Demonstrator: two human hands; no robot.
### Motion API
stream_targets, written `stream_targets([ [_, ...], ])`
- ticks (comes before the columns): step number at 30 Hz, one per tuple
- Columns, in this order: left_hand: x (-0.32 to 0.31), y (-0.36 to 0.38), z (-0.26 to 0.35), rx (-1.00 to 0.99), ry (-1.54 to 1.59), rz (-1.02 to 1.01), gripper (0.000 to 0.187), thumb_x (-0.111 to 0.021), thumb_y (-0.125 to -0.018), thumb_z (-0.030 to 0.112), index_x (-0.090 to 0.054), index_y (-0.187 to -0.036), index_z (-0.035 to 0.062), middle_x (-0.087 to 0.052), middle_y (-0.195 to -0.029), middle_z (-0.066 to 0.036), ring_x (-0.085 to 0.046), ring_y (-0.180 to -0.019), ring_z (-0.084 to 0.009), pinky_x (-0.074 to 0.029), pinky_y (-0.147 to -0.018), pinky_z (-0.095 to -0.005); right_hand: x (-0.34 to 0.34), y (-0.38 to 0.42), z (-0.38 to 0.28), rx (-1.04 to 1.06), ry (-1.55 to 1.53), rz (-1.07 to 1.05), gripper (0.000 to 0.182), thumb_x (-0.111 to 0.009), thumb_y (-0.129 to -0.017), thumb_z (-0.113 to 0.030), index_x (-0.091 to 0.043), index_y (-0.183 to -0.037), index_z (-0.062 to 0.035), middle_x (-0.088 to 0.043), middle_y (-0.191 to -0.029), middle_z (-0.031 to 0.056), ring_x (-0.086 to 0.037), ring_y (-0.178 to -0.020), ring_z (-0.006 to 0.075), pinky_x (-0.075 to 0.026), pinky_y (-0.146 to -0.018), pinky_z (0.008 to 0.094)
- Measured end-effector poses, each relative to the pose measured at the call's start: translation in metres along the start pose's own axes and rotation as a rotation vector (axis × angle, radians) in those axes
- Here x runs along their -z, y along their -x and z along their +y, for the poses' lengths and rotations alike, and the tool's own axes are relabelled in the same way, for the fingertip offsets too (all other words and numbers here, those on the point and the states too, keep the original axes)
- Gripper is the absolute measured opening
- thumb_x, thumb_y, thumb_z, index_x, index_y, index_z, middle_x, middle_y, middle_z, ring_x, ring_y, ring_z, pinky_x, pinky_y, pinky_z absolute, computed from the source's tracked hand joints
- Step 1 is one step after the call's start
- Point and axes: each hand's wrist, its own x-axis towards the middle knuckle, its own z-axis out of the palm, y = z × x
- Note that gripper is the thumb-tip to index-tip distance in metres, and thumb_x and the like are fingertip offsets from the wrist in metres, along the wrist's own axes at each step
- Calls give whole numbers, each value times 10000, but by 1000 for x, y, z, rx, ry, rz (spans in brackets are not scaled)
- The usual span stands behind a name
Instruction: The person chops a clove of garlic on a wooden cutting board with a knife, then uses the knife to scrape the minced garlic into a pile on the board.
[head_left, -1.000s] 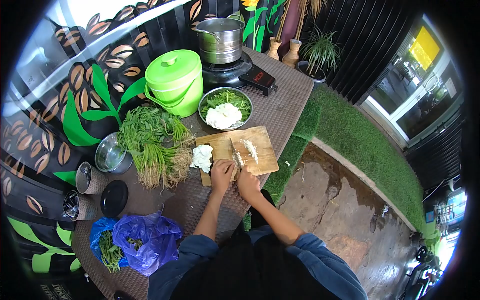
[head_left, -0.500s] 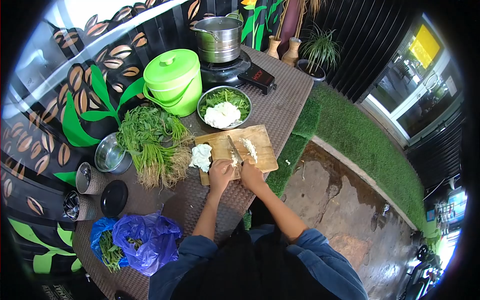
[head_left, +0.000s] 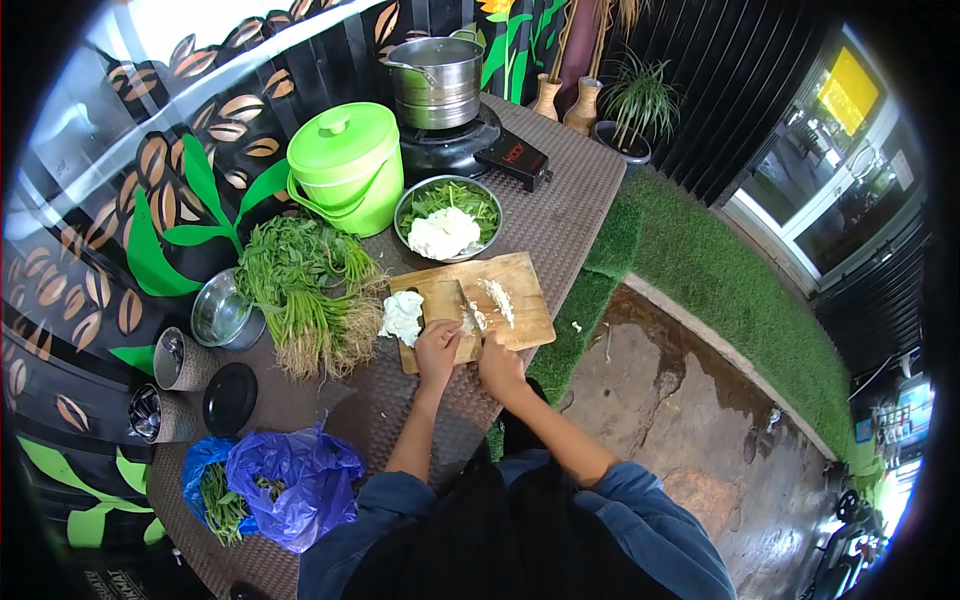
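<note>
A wooden cutting board (head_left: pixel 525 330) lies before me on the table. My right hand (head_left: pixel 500 368) is closed round the handle of a knife (head_left: pixel 468 304), whose blade points away from me over the board. Finely chopped white bits (head_left: pixel 498 302) lie in a strip right of the blade, with more against it. Just left of the knife, my left hand (head_left: pixel 437 352) rests at the board's near edge, fingers bent together; whatever they pinch is too small to make out. A crumpled white lump (head_left: pixel 402 318), perhaps a plastic bag, sits on the board's left edge.
Beyond the board stands a metal bowl (head_left: pixel 404 236) with cut greens and a white mass. Left are rooted leafy greens (head_left: pixel 310 290), an empty-looking steel bowl (head_left: pixel 222 312) and purple bags (head_left: pixel 295 485). A green lidded bucket (head_left: pixel 345 165) and a pot (head_left: pixel 437 85) on a stove stand behind.
My right hand and the knife have drawn slightly toward me, and the blade sits nearer the left hand. My left hand has moved slightly left.
</note>
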Motion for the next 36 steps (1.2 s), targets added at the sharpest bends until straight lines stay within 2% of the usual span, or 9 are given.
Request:
stream_targets([
  [3,-2,-1,-5,46,-2,48,233,-776,-673,-16,-718,-897,12,-638,-862,-69,-576,-722,-148,-463,-661,-264,-8,-3,2,-69,27,-70,265,-458,-927,-221,-465,-1010,31,-661,-812,253,-678,-776,388,-552,-665,466],
  [10,-4,-1,3,69,-53,91,173,-802,-663,30,-727,-820,18,-599,-811,-62,-577,-726,-163,-468,-648,-274,17,-11,6,51,25,-117,240,-491,-898,-169,-467,-1022,36,-668,-862,244,-680,-800,383,-559,-679,449],
  [12,-3,-2,1,53,-61,39,136,-789,-686,40,-732,-808,23,-611,-839,-71,-579,-736,-177,-470,-648,-278,2,2,-7,-94,20,-102,233,-476,-904,-162,-468,-1024,37,-667,-844,252,-683,-812,382,-562,-695,450],
  [16,1,-3,-4,-70,-48,6,108,-751,-722,41,-716,-818,6,-608,-855,-83,-573,-702,-191,-467,-625,-292,-7,4,-14,-67,-42,-3,238,-439,-916,-161,-471,-1033,44,-665,-804,255,-683,-797,387,-563,-684,457],
  [19,1,-2,-5,-129,-48,-16,104,-733,-727,30,-716,-826,7,-613,-855,-90,-572,-700,-200,-468,-634,-298,2,-9,-7,-49,-16,-69,265,-434,-922,-185,-473,-1048,45,-664,-830,260,-681,-799,392,-563,-679,456],
  [23,0,-1,-4,-45,-44,21,116,-734,-720,22,-715,-834,12,-610,-853,-91,-560,-684,-206,-466,-639,-303,-3,6,-11,-95,-42,-98,294,-439,-930,-224,-473,-1042,46,-660,-869,269,-673,-807,409,-557,-671,470],
  [24,-2,-1,-3,-33,-71,32,119,-736,-719,23,-713,-835,12,-609,-851,-90,-555,-678,-206,-465,-639,-303,-9,13,-16,-87,-22,6,287,-447,-931,-234,-472,-1016,39,-662,-856,264,-673,-795,411,-556,-659,470],
  [32,-4,-1,3,-12,-60,80,158,-744,-725,35,-704,-872,-6,-599,-889,-95,-538,-653,-198,-464,-634,-313,-6,-2,-13,-24,-51,-5,257,-452,-929,-220,-460,-1003,26,-660,-783,258,-676,-764,405,-558,-653,463],
  [36,-4,-3,1,-27,-139,77,139,-755,-727,37,-713,-854,-1,-614,-868,-86,-549,-647,-178,-464,-614,-289,-23,3,-12,-85,-29,38,269,-446,-933,-220,-463,-1020,34,-662,-778,252,-677,-766,404,-560,-663,456],
])
